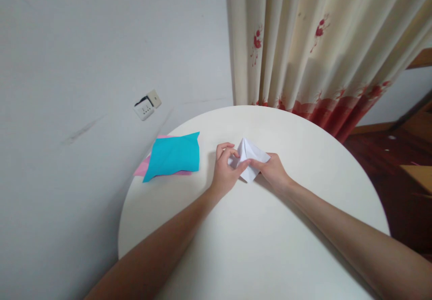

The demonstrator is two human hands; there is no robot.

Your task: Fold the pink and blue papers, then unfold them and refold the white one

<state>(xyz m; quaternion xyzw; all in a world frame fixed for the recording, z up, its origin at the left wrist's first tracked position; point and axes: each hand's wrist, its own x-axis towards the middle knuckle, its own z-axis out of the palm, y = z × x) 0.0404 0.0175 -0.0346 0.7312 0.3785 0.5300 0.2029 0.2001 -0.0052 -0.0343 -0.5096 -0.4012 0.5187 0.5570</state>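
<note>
A folded piece of white paper [249,152] lies near the middle of the round white table [256,246], its pointed top facing away from me. My left hand [227,170] pinches its left side with thumb and fingers. Holding the right edge, my right hand [272,170] has its fingers partly under the fold. Both forearms reach in from the bottom of the view.
A turquoise paper sheet [173,155] lies on a pink sheet [141,167] at the table's left edge, against the white wall. A wall socket [147,105] sits above it. A cream curtain with red flowers [313,47] hangs behind the table; dark wooden floor [398,178] at right.
</note>
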